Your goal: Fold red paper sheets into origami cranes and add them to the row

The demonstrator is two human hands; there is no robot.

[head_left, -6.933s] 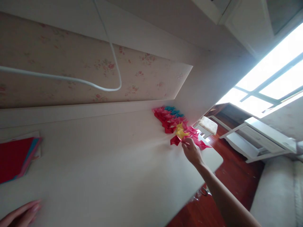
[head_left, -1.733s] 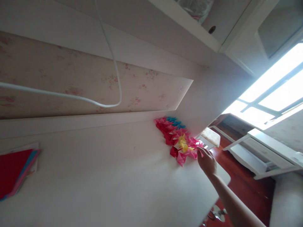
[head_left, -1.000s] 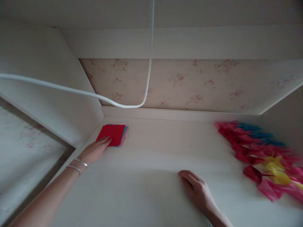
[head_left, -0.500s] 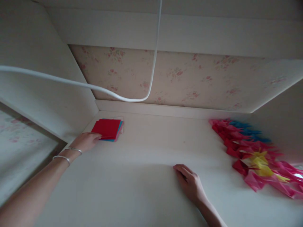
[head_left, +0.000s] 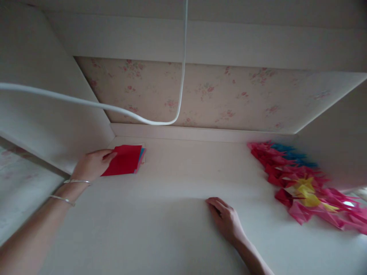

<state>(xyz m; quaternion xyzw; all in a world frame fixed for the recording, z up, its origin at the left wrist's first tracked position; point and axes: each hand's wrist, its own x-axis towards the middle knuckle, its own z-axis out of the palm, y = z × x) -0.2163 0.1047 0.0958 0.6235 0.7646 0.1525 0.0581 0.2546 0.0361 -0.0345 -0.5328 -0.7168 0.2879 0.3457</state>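
At the far left of the smooth white desktop (head_left: 172, 183), the person's left hand (head_left: 93, 164) has its thumb and fingers clamped on the left side of a flat, bright red sheet of paper (head_left: 124, 160), thumb on top, the fingers beneath mostly hidden from me. The red sheet lies over a small stack of coloured paper (head_left: 141, 154), whose blue and pink edges show along its right side, with a pale sheet (head_left: 143, 145) peeping out behind; I can't tell whether the red sheet is lifted clear of the stack or touching it. Two thin silver bangles (head_left: 77, 181) circle the left wrist. The right hand (head_left: 225, 219) is well apart from the paper, near the middle of the desktop and apparently resting on it, its fingers together and loosely curled; whether anything is tucked inside them I can't see. Over on the right, a crowded bank of pointed, folded-paper figures (head_left: 305, 191) runs from the back corner towards the near edge, blue ones at the back, then pink and red, with yellow among them, many touching their neighbours. A white cable (head_left: 149, 121) loops down in front of the beige wallpaper panel (head_left: 212, 99) with its pink floral sprigs, between white boards.
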